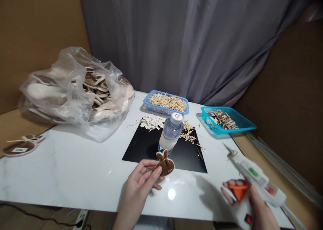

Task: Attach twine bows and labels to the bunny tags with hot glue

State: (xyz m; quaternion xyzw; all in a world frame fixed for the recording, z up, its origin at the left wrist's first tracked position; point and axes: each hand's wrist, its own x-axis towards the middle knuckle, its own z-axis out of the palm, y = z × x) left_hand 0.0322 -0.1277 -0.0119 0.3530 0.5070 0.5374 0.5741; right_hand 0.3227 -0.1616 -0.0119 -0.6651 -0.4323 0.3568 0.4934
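Between the thumb and fingers of my left hand [143, 181] is a small brown rabbit-shaped piece [166, 166] with a pale edge, its ears pointing up. My right hand [248, 198] is wrapped round the handle of a white glue gun [252, 171] with an orange trigger; its nozzle points up and to the left. Just behind the brown piece, a clear bottle [170, 134] with a white cap stands on a black mat [143, 142]. White paper pieces [152, 121] and tan bows [188, 136] lie around the bottle.
A plastic bag [78, 92] full of brown and cream pieces sits at the left. A blue basket [166, 111] of tan bows and a turquoise basket [228, 130] of brown pieces stand at the back. One larger piece [21, 148] lies at the far left edge.
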